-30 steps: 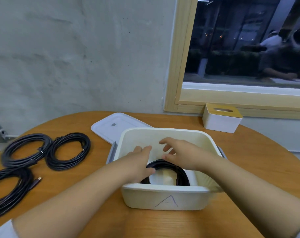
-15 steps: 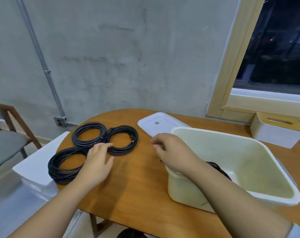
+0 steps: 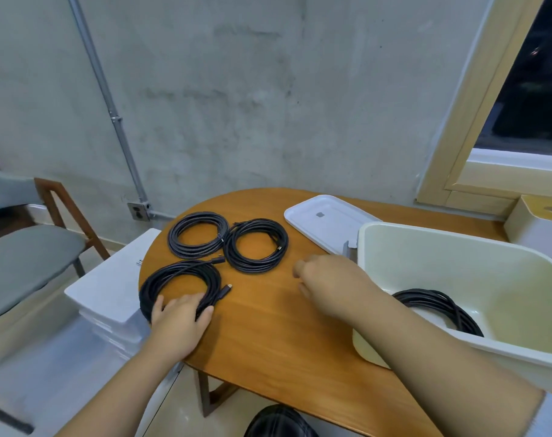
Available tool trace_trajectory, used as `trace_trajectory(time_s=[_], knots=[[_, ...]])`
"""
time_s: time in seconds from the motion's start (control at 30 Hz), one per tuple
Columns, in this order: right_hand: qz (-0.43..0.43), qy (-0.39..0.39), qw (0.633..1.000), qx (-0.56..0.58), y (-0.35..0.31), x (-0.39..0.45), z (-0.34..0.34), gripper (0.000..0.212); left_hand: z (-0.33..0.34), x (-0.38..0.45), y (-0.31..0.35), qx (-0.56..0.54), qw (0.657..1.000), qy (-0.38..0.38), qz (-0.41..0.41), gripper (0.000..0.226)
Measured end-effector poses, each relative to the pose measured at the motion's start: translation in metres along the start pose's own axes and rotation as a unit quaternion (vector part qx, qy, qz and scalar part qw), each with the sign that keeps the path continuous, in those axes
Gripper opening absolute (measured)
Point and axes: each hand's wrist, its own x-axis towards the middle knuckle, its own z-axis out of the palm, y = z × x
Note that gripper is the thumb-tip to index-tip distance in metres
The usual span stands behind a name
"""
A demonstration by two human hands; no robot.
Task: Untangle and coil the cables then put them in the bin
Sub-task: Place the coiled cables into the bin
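- The left hand (image 3: 177, 323) lies on the near rim of the nearest coiled cable (image 3: 180, 285), fingers curling round its strands, probably to lift it next.
- That cable is black, neatly looped, 1 plug poking out to the right.
- 2 more coils, the far-left coil (image 3: 199, 234) and the middle coil (image 3: 256, 246), lie touching on the table (image 3: 268, 326), apparently awaiting their turn.
- The right hand (image 3: 328, 285) hovers above the table, loosely curled, holding nothing.
- The bin (image 3: 489, 279) already holds 1 stored coil (image 3: 438, 307); its lid (image 3: 328, 225) lies behind.
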Motion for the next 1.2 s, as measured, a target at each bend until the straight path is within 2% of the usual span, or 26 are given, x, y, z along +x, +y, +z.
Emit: trace_trajectory(time_s=[0.1, 0.17, 0.27, 0.33, 0.4, 0.47, 0.57, 0.63, 0.73, 0.87, 0.93, 1.03, 1.2], knots=[[0.009, -0.038, 0.999, 0.028, -0.006, 0.011, 0.009, 0.022, 0.002, -0.008, 0.001, -0.074, 0.992, -0.003, 0.099, 0.037], [0.018, -0.081, 0.994, 0.077, -0.014, 0.015, 0.017, 0.026, 0.003, -0.014, 0.003, -0.118, 0.981, -0.034, 0.151, 0.031], [0.038, -0.152, 0.975, 0.159, -0.024, 0.015, 0.036, 0.036, 0.001, -0.018, 0.012, -0.161, 0.965, -0.074, 0.193, 0.033], [0.048, -0.178, 0.964, 0.191, -0.027, 0.013, 0.050, 0.039, -0.005, -0.014, 0.016, -0.168, 0.963, -0.058, 0.202, 0.032], [0.061, -0.171, 0.960, 0.214, -0.029, 0.012, 0.060, 0.040, -0.013, -0.004, 0.018, -0.167, 0.967, 0.002, 0.190, 0.030], [0.076, -0.150, 0.955, 0.244, -0.031, 0.013, 0.067, 0.043, -0.018, 0.012, 0.016, -0.140, 0.978, 0.037, 0.152, 0.039], [0.085, -0.143, 0.946, 0.279, -0.035, 0.013, 0.070, 0.046, -0.017, 0.038, 0.011, -0.072, 0.994, -0.050, 0.066, 0.078], [0.087, -0.144, 0.940, 0.295, -0.038, 0.013, 0.071, 0.047, -0.012, 0.052, 0.007, -0.045, 0.991, -0.116, 0.040, 0.089], [0.099, -0.139, 0.934, 0.315, -0.039, 0.014, 0.072, 0.046, -0.002, 0.062, 0.005, 0.001, 0.989, -0.138, 0.056, 0.075], [0.098, -0.137, 0.926, 0.338, -0.042, 0.016, 0.077, 0.049, 0.007, 0.061, 0.003, 0.010, 0.996, -0.051, 0.073, 0.043], [0.089, -0.140, 0.927, 0.337, -0.047, 0.018, 0.078, 0.049, 0.010, 0.057, 0.001, 0.001, 0.997, -0.037, 0.067, 0.034], [0.085, -0.143, 0.920, 0.355, -0.054, 0.019, 0.078, 0.051, 0.014, 0.049, -0.004, -0.001, 0.998, -0.024, 0.065, 0.030], [0.078, -0.138, 0.891, 0.425, -0.062, 0.018, 0.072, 0.053, 0.008, 0.040, -0.010, -0.069, 0.996, 0.033, 0.040, 0.031]])
